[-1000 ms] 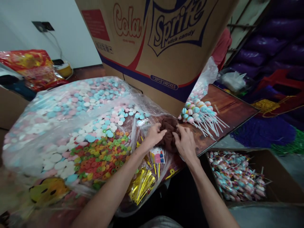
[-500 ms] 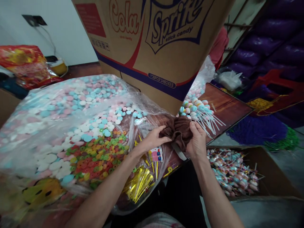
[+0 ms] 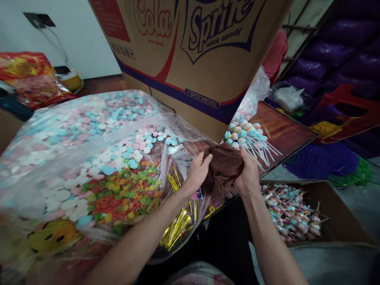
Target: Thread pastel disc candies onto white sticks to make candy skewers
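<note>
A dark brown cloth [image 3: 225,164] is stretched between my two hands at the table's front edge. My left hand [image 3: 197,171] pinches its left side between thumb and fingers. On the other side, my right hand [image 3: 248,173] grips the cloth's right edge, thumb on top. Gold twist ties [image 3: 179,225] lie in a bunch below my left wrist. Just beyond the cloth sit lollipops [image 3: 243,134] with white sticks pointing right and toward me. Colourful ring candies [image 3: 124,192] and pastel disc candies [image 3: 63,196] are heaped left of my left forearm.
A tall cardboard carton [image 3: 184,75] printed "Cola" and "Sprite" stands behind the candies. Clear plastic sheeting [image 3: 71,158] covers much of the left heap. An open box [image 3: 341,221] of wrapped candies is at my lower right. A person's red sleeve [image 3: 276,51] shows behind the carton.
The cloth has gone from bunched to spread flatter between my hands. My left hand has closed onto its left side; before, thumb and fingers were further apart.
</note>
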A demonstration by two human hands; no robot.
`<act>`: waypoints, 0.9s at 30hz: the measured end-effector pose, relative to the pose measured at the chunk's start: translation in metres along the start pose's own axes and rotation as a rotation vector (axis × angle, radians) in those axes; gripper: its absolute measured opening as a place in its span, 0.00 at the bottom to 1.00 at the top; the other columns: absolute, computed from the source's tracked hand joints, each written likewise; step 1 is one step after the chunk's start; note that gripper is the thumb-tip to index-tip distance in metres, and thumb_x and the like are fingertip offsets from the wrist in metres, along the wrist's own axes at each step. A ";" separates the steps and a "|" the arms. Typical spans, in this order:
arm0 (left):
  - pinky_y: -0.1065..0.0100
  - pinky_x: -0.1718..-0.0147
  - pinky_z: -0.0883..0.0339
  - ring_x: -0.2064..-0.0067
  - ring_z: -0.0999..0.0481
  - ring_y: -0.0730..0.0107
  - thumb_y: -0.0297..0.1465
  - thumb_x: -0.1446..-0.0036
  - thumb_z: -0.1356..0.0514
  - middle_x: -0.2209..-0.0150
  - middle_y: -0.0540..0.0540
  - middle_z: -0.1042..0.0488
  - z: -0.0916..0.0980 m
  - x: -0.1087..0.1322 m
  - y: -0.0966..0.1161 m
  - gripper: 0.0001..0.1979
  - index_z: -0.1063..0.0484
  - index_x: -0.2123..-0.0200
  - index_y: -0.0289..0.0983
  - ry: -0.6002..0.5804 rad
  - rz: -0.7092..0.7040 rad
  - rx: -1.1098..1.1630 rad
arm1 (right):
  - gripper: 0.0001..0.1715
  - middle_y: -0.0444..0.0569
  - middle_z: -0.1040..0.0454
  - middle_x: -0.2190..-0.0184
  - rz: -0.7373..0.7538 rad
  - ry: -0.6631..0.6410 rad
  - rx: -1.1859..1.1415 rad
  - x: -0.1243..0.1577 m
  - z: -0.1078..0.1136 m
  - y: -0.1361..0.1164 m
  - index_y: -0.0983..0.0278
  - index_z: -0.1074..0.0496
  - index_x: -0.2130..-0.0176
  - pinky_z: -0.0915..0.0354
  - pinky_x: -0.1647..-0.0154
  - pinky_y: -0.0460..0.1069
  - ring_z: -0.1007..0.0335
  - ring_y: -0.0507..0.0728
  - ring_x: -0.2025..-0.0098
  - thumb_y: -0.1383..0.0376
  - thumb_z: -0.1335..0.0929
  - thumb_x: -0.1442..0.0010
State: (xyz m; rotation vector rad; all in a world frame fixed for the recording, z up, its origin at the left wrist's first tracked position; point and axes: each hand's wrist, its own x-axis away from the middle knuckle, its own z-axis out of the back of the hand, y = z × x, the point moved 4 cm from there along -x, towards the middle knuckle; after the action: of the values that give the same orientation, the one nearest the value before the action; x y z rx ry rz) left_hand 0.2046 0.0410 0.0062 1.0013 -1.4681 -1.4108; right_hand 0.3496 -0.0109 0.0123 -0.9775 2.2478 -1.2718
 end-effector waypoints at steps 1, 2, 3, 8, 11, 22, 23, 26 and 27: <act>0.64 0.57 0.31 0.59 0.25 0.63 0.45 0.42 0.40 0.66 0.47 0.22 0.000 0.001 0.001 0.16 0.24 0.64 0.37 0.008 -0.024 -0.042 | 0.11 0.44 0.20 0.65 0.014 0.034 0.013 -0.002 0.003 0.001 0.64 0.22 0.68 0.30 0.52 0.50 0.25 0.54 0.59 0.59 0.25 0.50; 0.65 0.57 0.31 0.60 0.25 0.63 0.45 0.41 0.41 0.67 0.47 0.23 0.000 0.001 0.001 0.17 0.25 0.65 0.37 0.002 -0.033 -0.067 | 0.12 0.44 0.21 0.66 0.021 0.063 0.032 -0.003 0.006 0.003 0.64 0.22 0.68 0.30 0.53 0.50 0.25 0.54 0.60 0.58 0.25 0.50; 0.65 0.58 0.32 0.61 0.26 0.63 0.46 0.40 0.43 0.68 0.47 0.24 0.000 0.002 -0.001 0.18 0.25 0.66 0.36 0.000 -0.033 -0.077 | 0.13 0.43 0.21 0.67 0.024 0.081 0.053 -0.005 0.009 0.005 0.65 0.23 0.68 0.31 0.54 0.50 0.26 0.53 0.61 0.57 0.25 0.50; 0.65 0.59 0.32 0.61 0.27 0.64 0.46 0.38 0.45 0.65 0.46 0.24 -0.008 -0.001 -0.015 0.20 0.26 0.64 0.35 -0.047 -0.013 -0.040 | 0.18 0.42 0.27 0.71 0.154 0.021 0.330 -0.004 0.016 0.004 0.65 0.25 0.67 0.32 0.57 0.50 0.30 0.53 0.65 0.52 0.29 0.44; 0.65 0.56 0.32 0.56 0.25 0.63 0.40 0.42 0.40 0.58 0.43 0.22 -0.009 -0.004 -0.012 0.16 0.27 0.56 0.35 -0.225 -0.020 0.005 | 0.16 0.48 0.27 0.63 0.398 -0.043 0.695 0.011 0.009 -0.011 0.64 0.25 0.59 0.32 0.54 0.53 0.30 0.56 0.59 0.54 0.31 0.40; 0.60 0.54 0.34 0.58 0.26 0.60 0.28 0.44 0.40 0.61 0.43 0.24 0.077 0.023 -0.001 0.11 0.22 0.58 0.38 -0.120 -0.161 -0.811 | 0.24 0.61 0.39 0.36 0.641 -0.488 1.548 0.054 -0.007 0.031 0.64 0.30 0.43 0.39 0.44 0.66 0.41 0.70 0.40 0.67 0.35 0.39; 0.61 0.57 0.34 0.59 0.26 0.60 0.29 0.46 0.37 0.61 0.44 0.25 0.077 0.028 -0.006 0.12 0.23 0.57 0.39 -0.130 -0.162 -0.861 | 0.24 0.62 0.39 0.36 0.644 -0.487 1.558 0.054 -0.006 0.034 0.65 0.30 0.43 0.39 0.44 0.66 0.42 0.70 0.40 0.68 0.35 0.39; 0.65 0.62 0.35 0.63 0.28 0.64 0.28 0.49 0.36 0.65 0.47 0.27 0.075 0.036 -0.015 0.09 0.24 0.62 0.38 -0.147 -0.157 -0.882 | 0.24 0.62 0.38 0.37 0.650 -0.494 1.529 0.055 -0.005 0.035 0.66 0.30 0.43 0.39 0.43 0.65 0.42 0.69 0.40 0.69 0.35 0.39; 0.66 0.63 0.36 0.64 0.28 0.66 0.27 0.48 0.37 0.67 0.48 0.28 0.074 0.036 -0.016 0.05 0.25 0.66 0.37 -0.147 -0.152 -0.864 | 0.23 0.62 0.38 0.37 0.654 -0.496 1.505 0.055 -0.004 0.033 0.66 0.30 0.44 0.39 0.42 0.64 0.41 0.69 0.39 0.68 0.35 0.38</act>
State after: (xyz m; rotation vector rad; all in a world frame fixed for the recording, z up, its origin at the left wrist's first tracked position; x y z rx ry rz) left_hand 0.1231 0.0305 -0.0088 0.4607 -0.7235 -1.9968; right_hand 0.2961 -0.0370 -0.0132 0.0666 0.6381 -1.5749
